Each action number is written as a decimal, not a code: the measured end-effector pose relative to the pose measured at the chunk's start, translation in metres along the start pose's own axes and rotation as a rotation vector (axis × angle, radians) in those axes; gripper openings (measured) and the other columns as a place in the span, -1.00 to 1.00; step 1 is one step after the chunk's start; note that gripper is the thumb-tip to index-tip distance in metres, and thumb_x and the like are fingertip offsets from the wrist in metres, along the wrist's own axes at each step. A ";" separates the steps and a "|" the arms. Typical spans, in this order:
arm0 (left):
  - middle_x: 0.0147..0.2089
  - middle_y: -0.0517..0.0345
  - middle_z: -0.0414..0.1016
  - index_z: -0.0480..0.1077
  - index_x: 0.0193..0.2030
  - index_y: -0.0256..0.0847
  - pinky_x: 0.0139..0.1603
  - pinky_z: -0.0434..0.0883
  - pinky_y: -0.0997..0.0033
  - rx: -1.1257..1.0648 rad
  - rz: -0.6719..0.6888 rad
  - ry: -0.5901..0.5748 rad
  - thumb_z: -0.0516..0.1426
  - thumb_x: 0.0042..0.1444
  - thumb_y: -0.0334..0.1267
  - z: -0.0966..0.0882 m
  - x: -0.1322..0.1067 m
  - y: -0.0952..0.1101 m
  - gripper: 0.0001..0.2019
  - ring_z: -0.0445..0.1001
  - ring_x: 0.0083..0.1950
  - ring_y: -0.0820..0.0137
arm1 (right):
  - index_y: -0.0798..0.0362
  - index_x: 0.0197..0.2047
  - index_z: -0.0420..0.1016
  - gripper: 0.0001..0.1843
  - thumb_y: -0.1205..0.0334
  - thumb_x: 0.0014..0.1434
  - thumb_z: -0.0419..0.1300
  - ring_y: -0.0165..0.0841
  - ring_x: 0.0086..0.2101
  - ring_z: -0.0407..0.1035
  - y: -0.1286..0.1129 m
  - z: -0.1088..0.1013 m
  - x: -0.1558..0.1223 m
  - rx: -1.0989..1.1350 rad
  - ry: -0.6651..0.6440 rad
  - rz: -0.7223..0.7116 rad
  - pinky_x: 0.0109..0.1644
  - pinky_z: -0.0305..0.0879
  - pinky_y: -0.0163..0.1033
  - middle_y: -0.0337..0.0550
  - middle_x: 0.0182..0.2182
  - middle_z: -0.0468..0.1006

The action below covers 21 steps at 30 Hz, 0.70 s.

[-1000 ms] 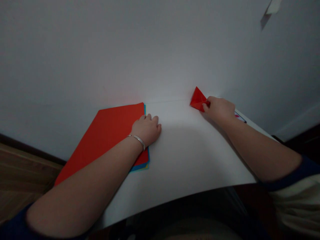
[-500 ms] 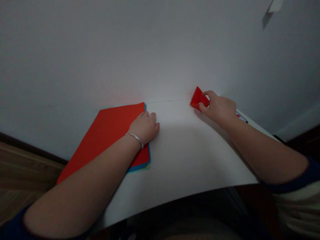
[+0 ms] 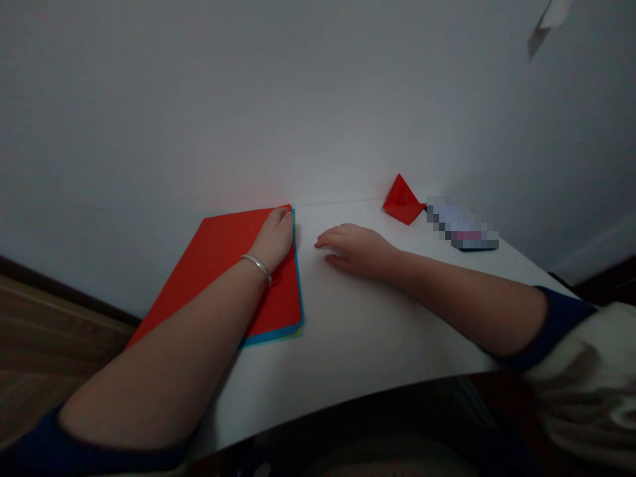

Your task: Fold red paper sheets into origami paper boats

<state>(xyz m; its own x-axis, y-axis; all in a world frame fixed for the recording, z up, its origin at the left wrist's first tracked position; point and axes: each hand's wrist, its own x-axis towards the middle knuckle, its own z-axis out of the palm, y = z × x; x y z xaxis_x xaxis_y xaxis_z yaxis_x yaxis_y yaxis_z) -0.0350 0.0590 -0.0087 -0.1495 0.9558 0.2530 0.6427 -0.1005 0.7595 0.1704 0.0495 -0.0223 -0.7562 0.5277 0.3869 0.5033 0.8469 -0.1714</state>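
Note:
A stack of coloured paper [image 3: 218, 255], red on top with blue and yellow edges under it, lies at the left of the white table. My left hand [image 3: 277, 233] is on the stack's far right corner, its fingers closed together at the edge of the red sheet; the fingertips are partly hidden. A bracelet circles that wrist. Over the table right of the stack, my right hand [image 3: 355, 250] holds nothing, with thumb and fingers apart and pointing left. Behind it, a folded red paper piece [image 3: 405, 205] stands near the wall.
At the right, beside the folded piece, lies a flat, phone-like object [image 3: 464, 228], blurred by pixels. A grey-white wall [image 3: 318, 99] rises along the back of the white table [image 3: 377, 338]. Wooden furniture [image 3: 44, 351] is at the far left.
My right hand has let go of the folded red paper piece and moved left toward the stack. My left hand has shifted farther back along the stack's edge, its fingers drawn in.

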 end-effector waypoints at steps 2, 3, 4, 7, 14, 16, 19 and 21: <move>0.19 -0.13 0.45 0.40 0.03 -0.29 0.33 0.18 0.16 -0.046 -0.035 0.026 -0.06 0.25 -0.24 -0.002 0.001 0.000 -0.67 0.35 0.26 0.17 | 0.06 0.07 0.48 -0.67 0.31 0.25 0.13 -0.25 0.00 0.42 -0.007 0.004 0.015 -0.015 -0.032 -0.030 0.05 0.28 -0.16 -0.05 0.02 0.58; 0.18 -0.13 0.45 0.41 -0.02 -0.28 0.32 0.19 0.18 -0.093 -0.062 0.047 -0.06 0.24 -0.25 -0.003 0.001 0.001 -0.69 0.36 0.25 0.18 | 0.04 0.08 0.48 -0.68 0.30 0.26 0.13 -0.26 -0.02 0.43 -0.010 0.004 0.021 -0.039 -0.048 -0.047 0.01 0.28 -0.17 -0.06 0.02 0.59; 0.17 -0.13 0.45 0.41 -0.06 -0.26 0.30 0.21 0.21 -0.147 -0.091 0.067 -0.06 0.23 -0.25 -0.003 0.002 0.002 -0.72 0.37 0.23 0.20 | 0.01 0.07 0.49 -0.70 0.27 0.28 0.13 -0.26 -0.04 0.44 -0.013 0.003 0.026 -0.073 -0.054 -0.072 -0.04 0.28 -0.19 -0.07 0.01 0.59; 0.11 -0.10 0.47 0.39 -0.14 -0.26 0.20 0.31 0.28 -0.268 -0.134 0.119 -0.07 0.22 -0.27 -0.002 0.004 0.004 -0.75 0.44 0.13 0.27 | -0.01 0.00 0.52 -0.75 0.19 0.33 0.09 -0.26 -0.13 0.46 -0.017 0.000 0.035 -0.181 -0.086 -0.169 -0.18 0.24 -0.22 -0.07 -0.08 0.62; -0.02 -0.01 0.50 0.37 -0.19 -0.26 0.10 0.39 0.32 -0.341 -0.162 0.150 -0.04 0.17 -0.32 0.001 -0.001 0.012 -0.80 0.48 -0.01 0.33 | 0.04 -0.11 0.54 -0.72 0.26 0.38 -0.01 -0.30 -0.18 0.43 -0.016 -0.004 0.037 -0.310 -0.119 -0.313 -0.32 0.10 -0.24 -0.09 -0.16 0.64; -0.01 -0.02 0.49 0.37 -0.18 -0.26 0.11 0.37 0.34 -0.342 -0.166 0.153 -0.03 0.17 -0.33 0.000 -0.002 0.014 -0.82 0.47 0.00 0.33 | 0.07 -0.12 0.52 -0.73 0.31 0.37 -0.02 -0.31 -0.25 0.43 -0.017 -0.006 0.038 -0.382 -0.142 -0.362 -0.37 0.04 -0.23 -0.09 -0.20 0.63; 0.00 -0.05 0.49 0.37 -0.17 -0.27 0.11 0.37 0.35 -0.342 -0.176 0.160 -0.02 0.15 -0.32 0.000 -0.003 0.017 -0.81 0.48 0.01 0.32 | 0.08 -0.15 0.50 -0.74 0.34 0.36 -0.03 -0.33 -0.35 0.38 -0.018 -0.008 0.039 -0.474 -0.141 -0.459 -0.41 -0.04 -0.21 -0.10 -0.28 0.61; 0.00 -0.05 0.49 0.37 -0.16 -0.28 0.11 0.37 0.35 -0.338 -0.180 0.160 -0.02 0.15 -0.31 0.000 -0.004 0.018 -0.79 0.48 0.02 0.31 | 0.07 -0.18 0.50 -0.73 0.32 0.37 -0.04 -0.35 -0.39 0.34 -0.018 -0.008 0.039 -0.494 -0.113 -0.510 -0.41 -0.06 -0.21 -0.11 -0.32 0.59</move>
<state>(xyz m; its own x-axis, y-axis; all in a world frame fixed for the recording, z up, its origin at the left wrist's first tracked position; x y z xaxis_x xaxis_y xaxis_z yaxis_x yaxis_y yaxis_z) -0.0228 0.0535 0.0036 -0.3690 0.9141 0.1678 0.3167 -0.0461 0.9474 0.1351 0.0542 0.0030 -0.9728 0.0998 0.2089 0.1857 0.8753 0.4465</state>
